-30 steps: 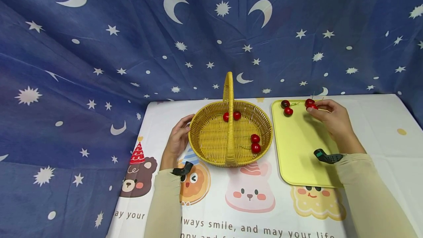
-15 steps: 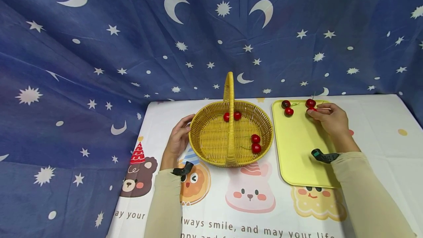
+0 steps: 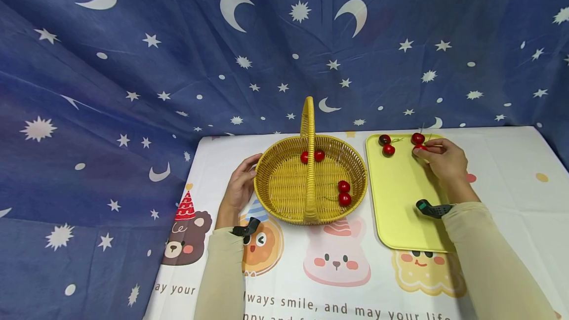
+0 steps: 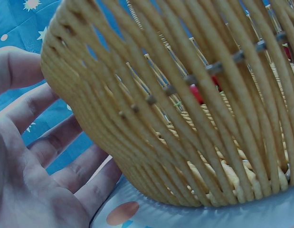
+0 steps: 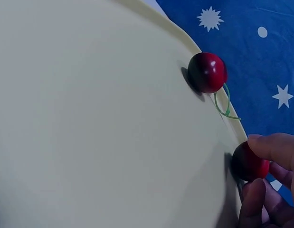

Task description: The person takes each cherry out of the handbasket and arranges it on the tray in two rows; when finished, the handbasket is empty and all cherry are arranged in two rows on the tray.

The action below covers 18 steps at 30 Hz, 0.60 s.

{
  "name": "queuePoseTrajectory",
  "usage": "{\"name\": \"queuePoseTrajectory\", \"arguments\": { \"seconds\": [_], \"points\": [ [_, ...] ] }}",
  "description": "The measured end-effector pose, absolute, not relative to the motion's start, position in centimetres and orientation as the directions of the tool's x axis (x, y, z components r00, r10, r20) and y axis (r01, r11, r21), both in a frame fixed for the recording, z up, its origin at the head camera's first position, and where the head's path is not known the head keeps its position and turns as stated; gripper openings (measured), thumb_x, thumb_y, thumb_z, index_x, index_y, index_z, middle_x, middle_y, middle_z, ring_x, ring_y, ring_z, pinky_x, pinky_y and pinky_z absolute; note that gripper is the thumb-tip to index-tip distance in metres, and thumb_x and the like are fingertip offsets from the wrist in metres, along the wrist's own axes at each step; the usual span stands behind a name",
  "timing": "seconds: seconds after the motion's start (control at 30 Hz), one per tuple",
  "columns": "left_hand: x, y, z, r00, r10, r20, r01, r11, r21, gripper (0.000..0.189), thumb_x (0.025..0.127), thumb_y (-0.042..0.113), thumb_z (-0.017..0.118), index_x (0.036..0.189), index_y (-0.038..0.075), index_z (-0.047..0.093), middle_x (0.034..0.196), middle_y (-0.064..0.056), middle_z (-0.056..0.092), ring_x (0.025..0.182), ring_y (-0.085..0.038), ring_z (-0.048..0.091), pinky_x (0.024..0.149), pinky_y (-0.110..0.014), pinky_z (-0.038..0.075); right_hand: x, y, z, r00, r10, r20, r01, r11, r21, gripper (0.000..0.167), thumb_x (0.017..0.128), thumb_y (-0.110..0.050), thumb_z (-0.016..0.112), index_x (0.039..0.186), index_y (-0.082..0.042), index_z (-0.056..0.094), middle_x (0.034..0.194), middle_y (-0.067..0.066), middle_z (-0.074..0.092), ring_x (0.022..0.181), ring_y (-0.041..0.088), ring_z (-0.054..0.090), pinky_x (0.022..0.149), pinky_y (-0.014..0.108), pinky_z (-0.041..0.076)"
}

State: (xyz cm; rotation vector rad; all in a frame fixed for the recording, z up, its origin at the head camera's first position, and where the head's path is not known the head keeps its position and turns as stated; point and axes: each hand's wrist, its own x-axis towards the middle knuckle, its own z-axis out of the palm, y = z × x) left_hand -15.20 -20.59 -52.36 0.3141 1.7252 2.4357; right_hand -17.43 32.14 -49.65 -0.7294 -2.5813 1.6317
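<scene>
I log one cherry (image 5: 247, 162), pinched by the right hand (image 3: 450, 163) at the far end of the yellow tray (image 3: 402, 201); glossy, red shading to near-black. Left hand (image 3: 239, 187): relaxed, touching the basket's (image 3: 286, 186) side.

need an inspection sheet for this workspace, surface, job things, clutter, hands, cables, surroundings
surface: white cloth, printed with cartoon figures and lettering
job's things: wicker basket with upright handle, four red cherries inside; yellow tray to its right, three dark red cherries on it near the far edge, plus the pinched cherry beside them; whether that one is lifted, cannot tell
clutter: nothing seen
left hand: touches the basket's left side
right hand: pinches one cherry at the tray; black device at the wrist
cables: nothing seen
surroundings: blue backdrop with white moons and stars
</scene>
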Motion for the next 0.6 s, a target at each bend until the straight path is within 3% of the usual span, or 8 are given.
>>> {"name": "queuePoseTrajectory", "arguments": {
  "seconds": [0.4,0.6],
  "points": [
    [-15.22,-20.57,-52.49,-0.968,0.235,0.091,0.004,-0.344,0.939,0.050,0.097,0.000,0.041,0.147,-0.004,0.046,0.137,-0.006,0.055,0.114,-0.015,0.061,0.092,-0.025,0.054,-17.70,32.38,-50.32,-0.882,0.375,-0.288,0.400,0.270,-0.876,0.042,0.088,-0.036,0.079,0.124,-0.019,0.064,0.097,-0.016,0.055,0.084,0.001,0.054,0.067,0.012,0.053],
    [-15.25,-20.63,-52.53,-0.966,0.237,0.099,0.012,-0.343,0.939,0.049,0.097,0.000,0.042,0.146,-0.002,0.049,0.136,-0.005,0.056,0.116,-0.016,0.060,0.094,-0.025,0.054,-17.76,32.53,-50.38,-0.885,0.367,-0.286,0.388,0.243,-0.889,0.035,0.087,-0.034,0.081,0.113,-0.023,0.060,0.098,-0.014,0.056,0.082,0.003,0.054,0.064,0.013,0.052]
  ]
}}
